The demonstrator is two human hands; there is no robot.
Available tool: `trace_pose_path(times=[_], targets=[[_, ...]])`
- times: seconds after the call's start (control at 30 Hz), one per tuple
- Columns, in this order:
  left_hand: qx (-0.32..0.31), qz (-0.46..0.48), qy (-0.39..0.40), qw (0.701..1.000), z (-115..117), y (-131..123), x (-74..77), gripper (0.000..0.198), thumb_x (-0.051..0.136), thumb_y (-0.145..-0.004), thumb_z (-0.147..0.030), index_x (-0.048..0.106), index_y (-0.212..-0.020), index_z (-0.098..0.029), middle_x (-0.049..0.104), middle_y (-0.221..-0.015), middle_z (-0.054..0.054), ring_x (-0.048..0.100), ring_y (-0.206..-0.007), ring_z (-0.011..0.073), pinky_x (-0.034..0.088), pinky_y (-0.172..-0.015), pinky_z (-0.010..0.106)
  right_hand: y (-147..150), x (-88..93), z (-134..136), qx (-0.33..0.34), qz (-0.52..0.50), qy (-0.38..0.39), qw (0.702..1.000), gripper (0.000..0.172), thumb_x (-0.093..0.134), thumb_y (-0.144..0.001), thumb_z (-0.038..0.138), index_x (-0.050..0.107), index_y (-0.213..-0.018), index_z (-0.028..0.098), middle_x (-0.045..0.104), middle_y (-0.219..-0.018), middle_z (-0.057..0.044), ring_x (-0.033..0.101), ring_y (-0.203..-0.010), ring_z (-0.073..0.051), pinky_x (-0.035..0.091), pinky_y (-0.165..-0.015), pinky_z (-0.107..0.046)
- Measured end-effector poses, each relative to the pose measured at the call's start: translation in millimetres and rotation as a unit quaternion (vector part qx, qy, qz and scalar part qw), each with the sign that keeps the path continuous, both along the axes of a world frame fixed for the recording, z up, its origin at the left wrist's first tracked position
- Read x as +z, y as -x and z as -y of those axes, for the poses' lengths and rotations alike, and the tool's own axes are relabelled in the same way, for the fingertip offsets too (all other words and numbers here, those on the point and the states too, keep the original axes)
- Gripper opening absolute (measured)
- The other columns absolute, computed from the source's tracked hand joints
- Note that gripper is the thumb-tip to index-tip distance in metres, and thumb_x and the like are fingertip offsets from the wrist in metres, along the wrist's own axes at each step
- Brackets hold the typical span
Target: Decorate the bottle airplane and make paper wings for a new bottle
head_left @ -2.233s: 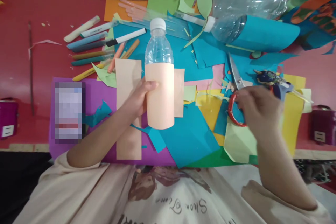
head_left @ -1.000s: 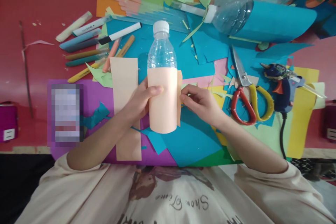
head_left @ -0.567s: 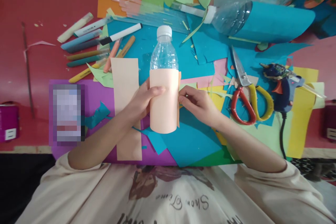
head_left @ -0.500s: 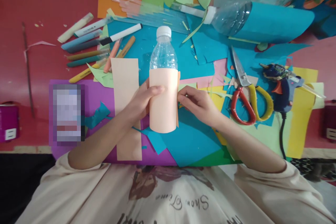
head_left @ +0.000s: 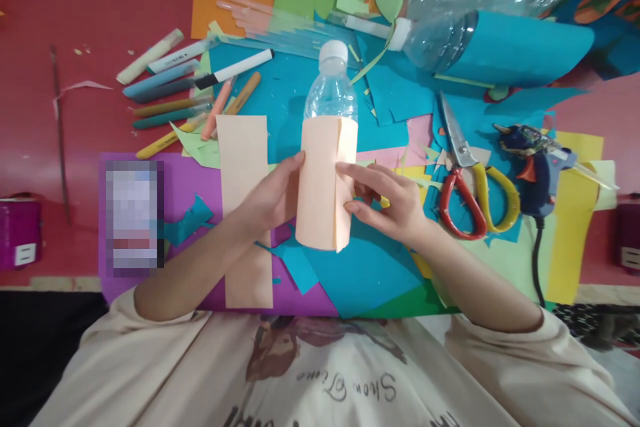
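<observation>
A small clear plastic bottle with a white cap is wrapped in a peach paper sleeve. My left hand grips the sleeved bottle from the left side, thumb at the front. My right hand presses the loose overlapping edge of the peach paper against the bottle with its fingertips. A second peach paper strip lies flat on the purple sheet, just left of my left hand.
Red-and-yellow-handled scissors and a blue glue gun lie to the right. Markers and pens are scattered at the back left. A large clear bottle with a blue paper wrap lies at the back right. Coloured paper scraps cover the red table.
My right hand left the scissors and came to the bottle. The loose peach flap on the right is now folded round onto the bottle's front, and the bottle has shifted slightly right.
</observation>
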State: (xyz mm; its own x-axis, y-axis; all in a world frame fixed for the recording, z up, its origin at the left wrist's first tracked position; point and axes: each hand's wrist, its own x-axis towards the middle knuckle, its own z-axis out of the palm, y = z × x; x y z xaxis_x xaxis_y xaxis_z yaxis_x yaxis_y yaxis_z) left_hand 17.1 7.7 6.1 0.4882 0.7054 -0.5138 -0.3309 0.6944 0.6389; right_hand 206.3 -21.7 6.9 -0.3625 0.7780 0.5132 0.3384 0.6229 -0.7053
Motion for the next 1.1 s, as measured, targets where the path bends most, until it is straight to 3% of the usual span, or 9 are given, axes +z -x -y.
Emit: trace_pose_path(times=[0.23,0.4,0.6,0.73,0.93,1.03,1.1], targets=[[-0.047,0.009,0.031,0.998,9,-2,-2.2,0.065,0.064,-0.076,-0.069,0.064,-0.116,-0.018,0.077,-0.098,0.008,0.071,-0.097,0.0290,0.057,-0.076,0.036,0,-2.0,2,-0.028,0.073,-0.041,0.996,0.034,0.048,-0.099,0.040,0.058,-0.127,0.023,0.052,-0.072,0.002,0.049,-0.056,-0.010,0.041,-0.048,-0.023],[-0.039,0.009,0.023,0.999,10,-2,-5.7,0.056,0.065,-0.079,-0.064,0.066,-0.113,-0.019,0.077,-0.102,0.007,0.071,-0.098,0.0274,0.057,-0.080,0.035,-1,0.2,-2,-0.036,0.017,0.022,0.999,0.035,0.052,-0.097,0.039,0.057,-0.128,0.024,0.049,-0.071,0.003,0.046,-0.056,-0.009,0.042,-0.049,-0.023],[-0.048,0.011,0.015,0.999,10,0,-8.3,0.063,0.058,-0.082,-0.069,0.065,-0.118,-0.018,0.075,-0.110,0.009,0.069,-0.108,0.0305,0.055,-0.092,0.040,-3,-5.0,-3,-0.059,-0.066,0.092,0.992,0.045,0.052,-0.096,0.042,0.041,-0.139,0.034,0.050,-0.074,0.004,0.045,-0.053,-0.010,0.043,-0.044,-0.023],[0.009,-0.007,-0.034,0.999,9,-3,-1.6,0.066,0.059,-0.081,-0.070,0.061,-0.122,-0.018,0.069,-0.123,0.010,0.062,-0.120,0.0306,0.052,-0.099,0.041,0,-9.0,-1,-0.085,-0.111,0.208,0.968,0.044,0.058,-0.092,0.049,0.042,-0.130,0.032,0.059,-0.096,-0.001,0.059,-0.066,-0.010,0.049,-0.049,-0.021],[0.075,-0.049,-0.159,0.983,7,-6,-2.0,0.065,0.065,-0.078,-0.063,0.054,-0.128,-0.023,0.063,-0.131,0.008,0.051,-0.133,0.0309,0.046,-0.106,0.045,-2,-2.3,-1,0.024,-0.102,0.382,0.918,0.061,0.063,-0.083,0.061,0.043,-0.128,0.026,0.068,-0.109,-0.008,0.070,-0.085,-0.018,0.056,-0.063,-0.026],[0.127,-0.157,-0.242,0.949,2,-2,-7.6,0.065,0.060,-0.081,-0.059,0.044,-0.136,-0.028,0.053,-0.143,0.006,0.041,-0.142,0.0291,0.039,-0.114,0.045,-12,3.3,-7,0.009,-0.067,0.340,0.938,0.060,0.063,-0.083,0.061,0.049,-0.129,0.024,0.068,-0.116,-0.010,0.069,-0.097,-0.022,0.057,-0.071,-0.031],[0.206,-0.254,-0.310,0.893,-5,6,-11.8,0.060,0.054,-0.085,-0.054,0.036,-0.139,-0.033,0.041,-0.154,0.000,0.032,-0.147,0.0249,0.030,-0.120,0.042,-21,6.6,-13,-0.023,-0.027,0.264,0.964,0.055,0.061,-0.085,0.059,0.056,-0.127,0.024,0.067,-0.123,-0.011,0.065,-0.109,-0.026,0.057,-0.083,-0.037]])
